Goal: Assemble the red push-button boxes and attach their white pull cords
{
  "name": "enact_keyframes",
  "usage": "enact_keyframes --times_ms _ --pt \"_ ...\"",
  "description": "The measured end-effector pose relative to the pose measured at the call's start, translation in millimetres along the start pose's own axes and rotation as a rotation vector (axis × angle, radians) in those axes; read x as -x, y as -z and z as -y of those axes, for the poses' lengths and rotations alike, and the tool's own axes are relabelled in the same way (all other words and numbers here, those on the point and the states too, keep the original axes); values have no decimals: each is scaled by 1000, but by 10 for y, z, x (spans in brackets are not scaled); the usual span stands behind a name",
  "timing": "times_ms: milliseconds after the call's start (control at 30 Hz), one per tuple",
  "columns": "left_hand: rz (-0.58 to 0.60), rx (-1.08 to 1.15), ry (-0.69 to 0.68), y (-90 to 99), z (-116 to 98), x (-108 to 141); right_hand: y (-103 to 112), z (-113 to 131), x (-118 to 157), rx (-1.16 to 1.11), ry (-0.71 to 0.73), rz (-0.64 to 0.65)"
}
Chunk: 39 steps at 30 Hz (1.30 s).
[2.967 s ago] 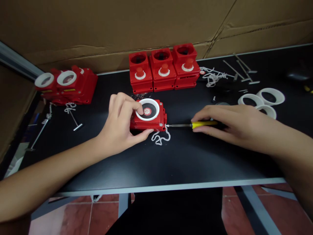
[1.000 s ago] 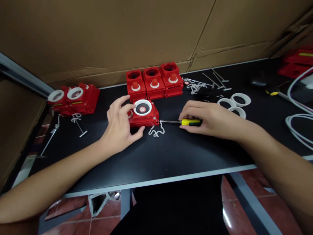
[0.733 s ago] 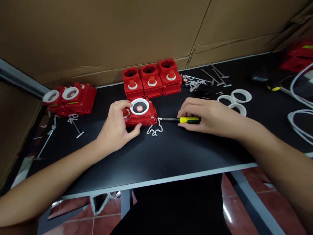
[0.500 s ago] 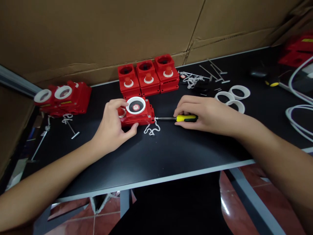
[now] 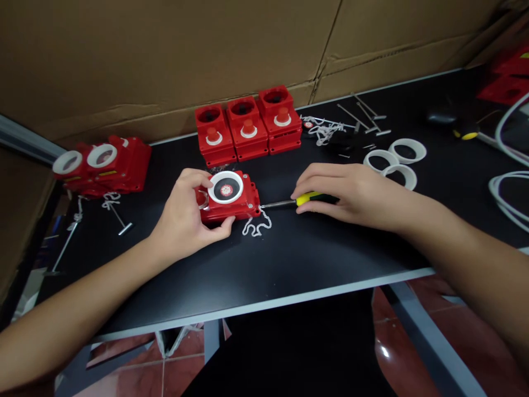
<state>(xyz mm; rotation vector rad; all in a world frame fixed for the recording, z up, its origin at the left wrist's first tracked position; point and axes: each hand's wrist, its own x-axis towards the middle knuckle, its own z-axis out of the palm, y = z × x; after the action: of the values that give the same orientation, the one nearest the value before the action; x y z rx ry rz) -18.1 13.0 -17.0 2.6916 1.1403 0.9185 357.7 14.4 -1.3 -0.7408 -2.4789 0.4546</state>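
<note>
My left hand [image 5: 185, 215] grips the left end of a red box [image 5: 243, 203], thumb along its front side and fingers over the top. A white ring [image 5: 212, 194] surrounds a dark round window with a red-and-white label on the box. From its lower right corner a short white chain [image 5: 257, 227] trails onto the table. My right hand [image 5: 343, 193] is closed around a yellow-and-black screwdriver [image 5: 303, 199]. The screwdriver's shaft points left, its tip at the box's right end, close to where the chain begins; whether it sits in a screw is too small to tell.
Three red boxes [image 5: 250, 144] without white rings stand at the back against cardboard. More ringed red boxes [image 5: 131, 168] are at the left. Loose white rings [image 5: 407, 150], thin metal T-shaped rods [image 5: 366, 117], a heap of chain [image 5: 324, 131] and white cable [image 5: 506, 201] lie to the right.
The red box appears slightly lower and more tilted in view, with my left hand still on it. My right hand keeps the screwdriver at the box's end, its handle more covered by the fingers.
</note>
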Motion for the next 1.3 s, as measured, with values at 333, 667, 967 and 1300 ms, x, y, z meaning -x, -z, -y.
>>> enact_keyframes --times_ms 333,667,967,1300 --pt "30 -63 -78 95 -63 -38 -14 -26 -33 -24 21 22" --pt "306 -350 -403 249 -305 -266 -132 -15 -70 102 47 28" --pt "351 -368 -417 246 -278 -227 -130 42 -81 21 7 42" --pt "347 -454 -466 252 -330 -214 -86 62 -82 -52 -55 85"
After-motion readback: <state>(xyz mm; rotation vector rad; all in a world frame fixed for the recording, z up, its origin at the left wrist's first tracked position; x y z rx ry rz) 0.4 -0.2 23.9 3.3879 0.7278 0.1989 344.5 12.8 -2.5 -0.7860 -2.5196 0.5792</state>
